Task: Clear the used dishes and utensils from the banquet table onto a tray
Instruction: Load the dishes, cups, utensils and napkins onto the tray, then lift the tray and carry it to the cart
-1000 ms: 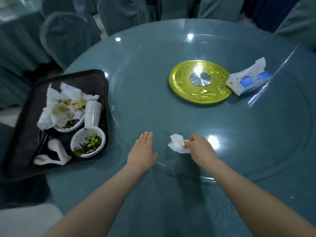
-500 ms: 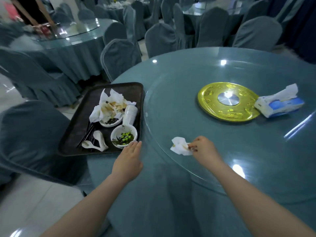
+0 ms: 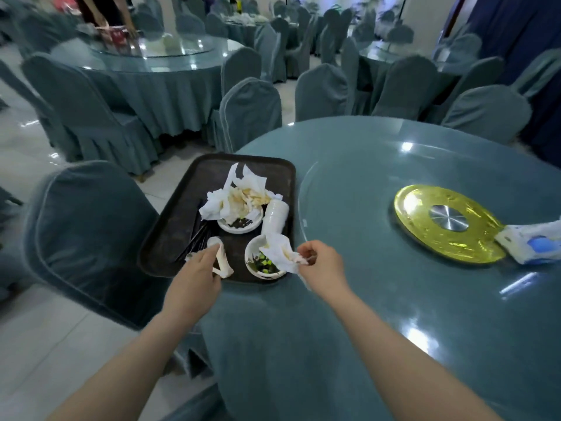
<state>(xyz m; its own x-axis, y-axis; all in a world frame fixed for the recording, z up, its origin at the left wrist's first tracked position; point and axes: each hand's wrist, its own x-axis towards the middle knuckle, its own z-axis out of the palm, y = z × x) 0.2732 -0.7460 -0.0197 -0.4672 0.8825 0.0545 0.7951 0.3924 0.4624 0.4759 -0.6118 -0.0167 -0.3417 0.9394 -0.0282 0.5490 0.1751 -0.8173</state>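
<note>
A chair [image 3: 91, 238] in a soft grey-blue fabric cover stands at 9 o'clock from the tray [image 3: 170, 238]. The tray is dark, rectangular with rounded corners, matte, and rests at the counter [image 3: 379, 299] edge.

The left hand [image 3: 197, 278] reaches over the tray's near edge. Its fingers are at the white ceramic spoons [image 3: 220, 256], which lie at the tray's 6 o'clock; whether they grip a spoon or only touch it cannot be told. Dark chopsticks [image 3: 194, 238] lie at 10 o'clock from the spoons.

At the tray's centre a shallow white dish [image 3: 239, 226] carries crumpled, stained paper napkins [image 3: 239, 199]. A stack of white plastic cups [image 3: 274, 215] lies on its side at 3 o'clock from the dish. A white bowl [image 3: 258, 268] with green and dark food scraps sits at 6 o'clock from the cups.

The right hand [image 3: 321, 265] pinches a crumpled, soiled tissue [image 3: 282, 253] between thumb and fingers, holding it above the bowl.

Judgement: the step in hand is depositing the tissue on the tray. The next move calls for releasing the pinch over the bowl or the napkin pile; the paper is light and may cling.

On the counter, a glossy glass turntable carries a gold disc [image 3: 425, 238] with a brushed-metal hub. A soft tissue pack [image 3: 531, 244] lies at 3 o'clock from it.
</note>
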